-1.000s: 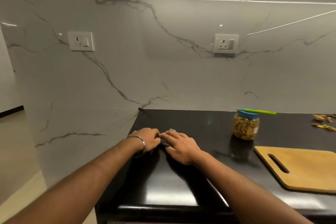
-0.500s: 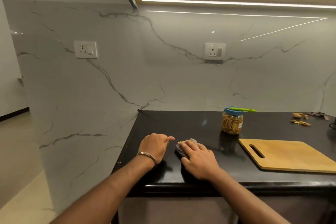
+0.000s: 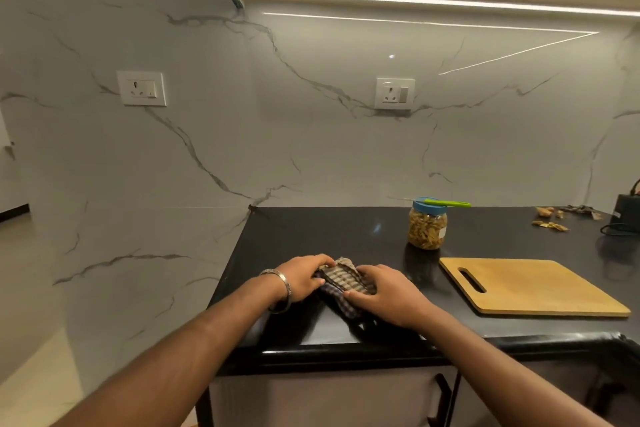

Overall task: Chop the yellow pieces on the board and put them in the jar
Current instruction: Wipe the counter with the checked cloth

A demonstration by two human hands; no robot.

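The jar (image 3: 427, 226) stands upright at the back of the table (image 3: 311, 229), a knife (image 3: 446, 203) lying crosswise on its lid, handle pointing right. The board (image 3: 540, 286) lies just right of it, handle slot leftward. Both hands, left (image 3: 303, 277) and right (image 3: 388, 293), grip a cloth (image 3: 341, 279), fingers curled.

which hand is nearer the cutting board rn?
Right. The right hand holds the checked cloth just left of the cutting board; the left hand grips the cloth's far side, further away.

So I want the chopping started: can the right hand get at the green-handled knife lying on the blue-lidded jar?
Probably yes: the countertop toward the knife looks unobstructed, but the right hand now grips a checked cloth.
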